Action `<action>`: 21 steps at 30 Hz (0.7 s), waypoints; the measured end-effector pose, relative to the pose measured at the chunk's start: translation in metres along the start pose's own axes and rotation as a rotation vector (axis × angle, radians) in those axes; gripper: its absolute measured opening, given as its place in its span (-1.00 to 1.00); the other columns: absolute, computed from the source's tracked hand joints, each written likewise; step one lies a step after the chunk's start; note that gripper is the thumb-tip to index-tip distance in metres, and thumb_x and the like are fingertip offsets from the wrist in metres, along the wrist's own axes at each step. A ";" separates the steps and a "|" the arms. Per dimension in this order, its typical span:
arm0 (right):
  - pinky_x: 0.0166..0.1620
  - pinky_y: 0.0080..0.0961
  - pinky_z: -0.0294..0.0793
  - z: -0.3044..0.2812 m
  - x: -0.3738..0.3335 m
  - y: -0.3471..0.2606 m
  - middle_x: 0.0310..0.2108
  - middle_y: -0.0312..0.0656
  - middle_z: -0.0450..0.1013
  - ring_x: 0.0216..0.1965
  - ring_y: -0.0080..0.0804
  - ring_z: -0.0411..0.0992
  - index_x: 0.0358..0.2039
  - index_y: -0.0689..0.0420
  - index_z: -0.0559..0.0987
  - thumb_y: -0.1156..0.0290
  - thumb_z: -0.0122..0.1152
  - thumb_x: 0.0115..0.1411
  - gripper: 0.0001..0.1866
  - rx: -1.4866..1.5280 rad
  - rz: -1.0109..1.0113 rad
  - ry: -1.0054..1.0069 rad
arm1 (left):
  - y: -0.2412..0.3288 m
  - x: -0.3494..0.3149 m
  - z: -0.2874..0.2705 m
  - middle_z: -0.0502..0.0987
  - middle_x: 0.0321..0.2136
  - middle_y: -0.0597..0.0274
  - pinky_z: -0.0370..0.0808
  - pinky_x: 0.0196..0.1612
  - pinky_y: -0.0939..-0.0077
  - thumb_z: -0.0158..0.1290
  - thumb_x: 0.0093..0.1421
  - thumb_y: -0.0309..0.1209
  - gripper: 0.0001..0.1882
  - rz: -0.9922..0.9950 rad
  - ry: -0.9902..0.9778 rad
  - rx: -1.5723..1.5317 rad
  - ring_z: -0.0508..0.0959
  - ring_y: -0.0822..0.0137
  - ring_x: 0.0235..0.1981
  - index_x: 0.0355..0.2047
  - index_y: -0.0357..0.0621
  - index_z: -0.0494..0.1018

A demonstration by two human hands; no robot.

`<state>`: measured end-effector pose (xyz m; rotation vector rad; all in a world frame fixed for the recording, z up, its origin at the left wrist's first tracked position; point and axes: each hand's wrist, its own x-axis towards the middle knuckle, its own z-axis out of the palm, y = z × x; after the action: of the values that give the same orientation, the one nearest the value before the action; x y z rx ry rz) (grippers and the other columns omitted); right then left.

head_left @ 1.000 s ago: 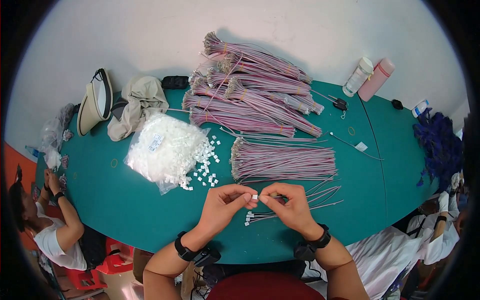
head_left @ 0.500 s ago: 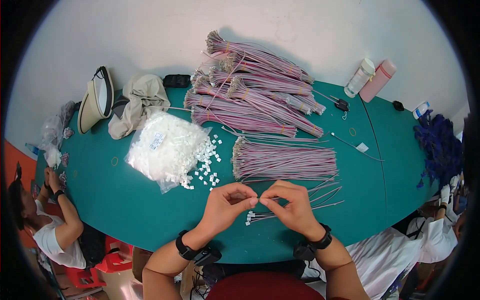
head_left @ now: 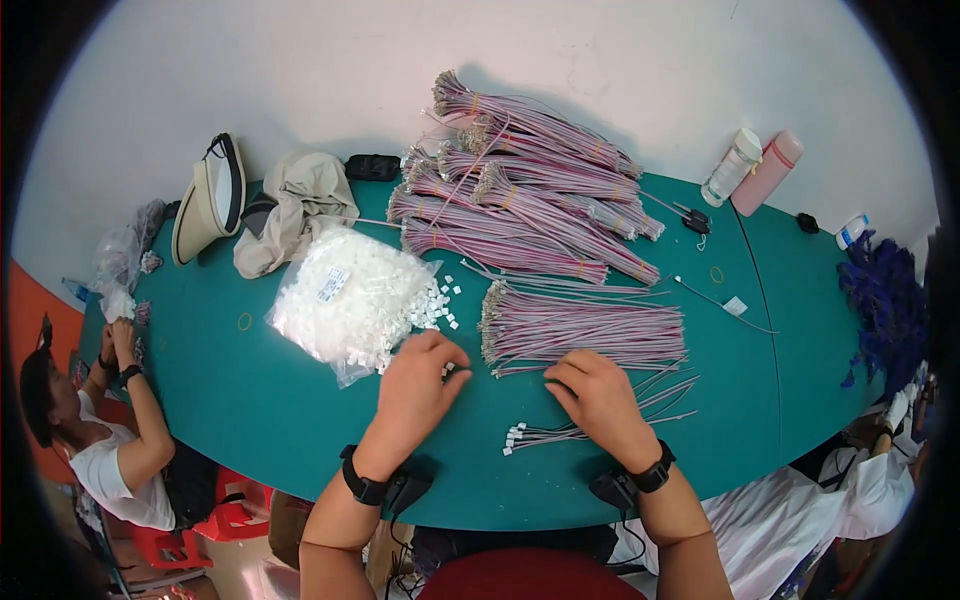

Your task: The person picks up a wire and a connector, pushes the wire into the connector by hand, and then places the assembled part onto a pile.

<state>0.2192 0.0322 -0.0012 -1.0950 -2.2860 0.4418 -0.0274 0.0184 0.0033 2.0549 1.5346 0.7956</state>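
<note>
My left hand point(head_left: 418, 385) hovers over small white connector housings point(head_left: 440, 300) spilled beside a clear plastic bag point(head_left: 345, 300) full of them. Its thumb and fingers are curled but apart, with a white housing visible in the gap, apparently on the table. My right hand point(head_left: 600, 400) is at the lower edge of a loose bundle of grey and pink wires point(head_left: 590, 330). Its thumb and forefinger are apart, and I see nothing held between them. Below and between the hands lie several wires with white connectors point(head_left: 512, 440) on their ends, partly covered by my right hand.
Tied wire bundles point(head_left: 530, 200) are piled against the wall. A sun visor point(head_left: 212, 200), beige cloth point(head_left: 300, 210), black case point(head_left: 373, 167), keys point(head_left: 697, 218), clear bottle point(head_left: 733, 168) and pink bottle point(head_left: 768, 172) stand around. One wire point(head_left: 720, 302) lies alone. A person point(head_left: 115, 440) works at left; another's white sleeve point(head_left: 870, 470) shows right.
My hands were pinched together in front of the wire bundle. They have separated: the left went left to the spilled housings, the right moved slightly right to the bundle's edge. The whole view shifted slightly.
</note>
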 end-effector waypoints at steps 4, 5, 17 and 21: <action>-0.25 -0.33 0.44 0.011 0.007 0.002 -0.39 -0.18 0.44 -0.32 -0.18 0.42 -0.40 0.19 0.58 0.46 0.29 -0.01 -0.86 -0.090 -0.024 0.013 | -0.011 0.001 -0.001 0.49 -0.46 0.19 0.47 -0.36 0.37 0.25 -0.09 -0.53 -0.82 0.039 0.154 0.335 0.51 0.17 -0.44 -0.43 -0.15 0.54; -0.23 -0.33 0.43 0.013 0.008 0.003 -0.39 -0.18 0.44 -0.31 -0.19 0.42 -0.40 0.19 0.58 0.46 0.28 -0.01 -0.86 -0.116 -0.026 0.010 | -0.011 0.003 0.000 0.48 -0.46 0.19 0.46 -0.36 0.34 0.25 -0.10 -0.54 -0.82 0.040 0.165 0.359 0.50 0.14 -0.44 -0.43 -0.14 0.54; -0.24 -0.40 0.45 0.009 0.006 0.010 -0.34 -0.16 0.48 -0.29 -0.18 0.45 -0.37 0.23 0.53 0.59 0.22 0.04 -0.89 0.130 -0.021 0.145 | 0.012 0.003 0.011 0.61 -0.31 0.14 0.52 -0.20 0.56 0.14 0.15 -0.59 -0.89 -0.306 -0.032 -0.951 0.58 0.41 -0.29 -0.29 -0.30 0.54; -0.28 -0.45 0.45 0.001 0.002 0.009 -0.32 -0.14 0.50 -0.33 -0.20 0.47 -0.35 0.24 0.52 0.64 0.22 0.05 -0.87 0.148 -0.003 0.230 | 0.015 -0.002 0.019 0.61 -0.27 0.10 0.52 -0.16 0.54 0.11 0.17 -0.59 -0.84 -0.297 -0.062 -1.146 0.59 0.39 -0.27 -0.21 -0.32 0.54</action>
<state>0.2227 0.0392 -0.0063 -1.0128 -2.0205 0.4515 -0.0045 0.0120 -0.0009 0.9707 0.9181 1.1067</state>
